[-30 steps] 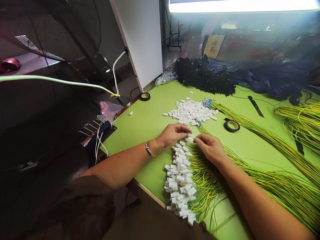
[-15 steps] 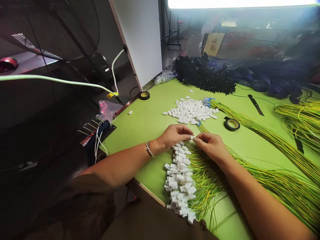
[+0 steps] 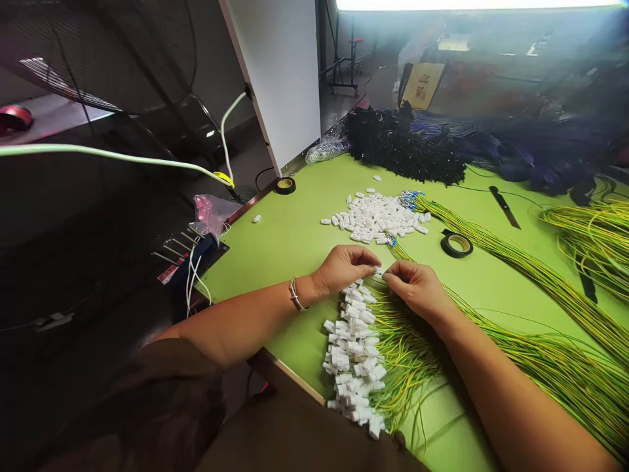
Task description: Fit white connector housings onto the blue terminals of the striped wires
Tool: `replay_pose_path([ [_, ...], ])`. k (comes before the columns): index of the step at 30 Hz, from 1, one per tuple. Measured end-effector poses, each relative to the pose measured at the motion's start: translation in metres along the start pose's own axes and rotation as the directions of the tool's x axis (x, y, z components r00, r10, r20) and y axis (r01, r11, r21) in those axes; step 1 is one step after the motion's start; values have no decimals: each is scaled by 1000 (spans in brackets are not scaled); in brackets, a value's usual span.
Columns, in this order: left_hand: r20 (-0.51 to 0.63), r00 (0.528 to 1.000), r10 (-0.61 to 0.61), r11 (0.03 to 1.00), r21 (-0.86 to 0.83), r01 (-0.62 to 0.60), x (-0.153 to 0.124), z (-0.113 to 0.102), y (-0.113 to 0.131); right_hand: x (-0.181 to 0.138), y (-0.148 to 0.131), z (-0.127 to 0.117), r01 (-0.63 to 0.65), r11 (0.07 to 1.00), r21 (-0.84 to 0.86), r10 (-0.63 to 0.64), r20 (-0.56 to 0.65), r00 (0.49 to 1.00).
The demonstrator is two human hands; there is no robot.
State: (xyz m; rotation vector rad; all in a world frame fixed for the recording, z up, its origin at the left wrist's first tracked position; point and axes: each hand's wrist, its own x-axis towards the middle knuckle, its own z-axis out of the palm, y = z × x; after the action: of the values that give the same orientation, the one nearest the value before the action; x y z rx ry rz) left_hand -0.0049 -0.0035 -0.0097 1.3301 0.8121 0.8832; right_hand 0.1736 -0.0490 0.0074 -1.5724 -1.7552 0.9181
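Between thumb and fingers, my left hand (image 3: 346, 267) pinches a small white connector housing (image 3: 377, 270). Just to its right, my right hand (image 3: 415, 285) is closed in a pinch on a thin wire whose blue terminal end (image 3: 381, 274) points at the housing. Below the hands lies a row of white connectors (image 3: 354, 347) fitted on yellow-green wires (image 3: 407, 354). Beyond them is a heap of loose white housings (image 3: 378, 215). Blue-tipped wire ends (image 3: 392, 240) of a bundle lie between that heap and my hands.
A second yellow-green bundle (image 3: 511, 255) crosses the green table (image 3: 289, 249). Black tape rolls (image 3: 457, 244) and a dark blade (image 3: 504, 206) lie on it. Black connectors with dark wires (image 3: 403, 147) are piled at the back. A white panel (image 3: 280, 85) stands at the left edge.
My hands have drawn slightly apart, and a blue terminal now shows between the housing and my right fingertips. The view has shifted a little.
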Motion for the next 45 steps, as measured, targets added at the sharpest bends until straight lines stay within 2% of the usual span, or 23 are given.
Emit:
replay_pose_path([
  [8,-49,998,40,991,130,-33,-1,3,-1,0,2,3,32,999,-38,-33,-19,999],
  [14,-44,996,82,972,224,-70,-4,7,0,1,3,6,56,997,-45,-59,-58,997],
  [18,-20,990,143,950,285,-131,-4,7,-1,0,-1,2,45,999,1,-45,-15,999],
  [21,82,977,194,919,333,-211,-6,5,1,2,0,-10,17,998,67,-15,-24,1000],
  [23,208,951,230,868,398,-297,-8,3,3,5,5,-21,25,998,50,-16,-178,984],
  [25,343,909,235,811,447,-378,-11,1,7,9,12,-33,27,997,-68,-50,-362,931],
  [26,405,887,223,792,455,-407,-13,0,9,12,16,-37,7,988,-152,-69,-408,910],
  [27,455,865,210,783,452,-427,-14,0,10,14,20,-40,-30,971,-239,-75,-417,906],
  [29,535,823,189,784,422,-455,-17,0,13,18,24,-39,-108,910,-400,-44,-355,934],
  [32,624,764,161,791,381,-478,-20,1,14,23,22,-23,-170,765,-621,6,-257,966],
  [34,654,743,141,788,380,-484,-21,1,14,25,19,-13,-177,686,-705,27,-218,975],
  [35,658,740,136,787,382,-484,-22,1,13,25,17,-10,-168,679,-714,32,-200,979],
  [36,659,740,133,788,382,-482,-22,1,13,25,15,-11,-154,700,-697,34,-183,983],
  [38,656,743,134,795,377,-476,-22,0,12,23,12,-19,-134,801,-583,37,-175,984],
  [41,659,743,117,813,366,-452,-21,-1,9,17,6,-40,-148,958,-246,89,-235,968],
  [43,661,742,113,817,363,-448,-20,0,8,13,2,-48,-127,991,-40,111,-281,953],
  [45,668,733,129,807,359,-469,-20,0,8,11,-2,-45,-82,994,75,100,-289,952],
])
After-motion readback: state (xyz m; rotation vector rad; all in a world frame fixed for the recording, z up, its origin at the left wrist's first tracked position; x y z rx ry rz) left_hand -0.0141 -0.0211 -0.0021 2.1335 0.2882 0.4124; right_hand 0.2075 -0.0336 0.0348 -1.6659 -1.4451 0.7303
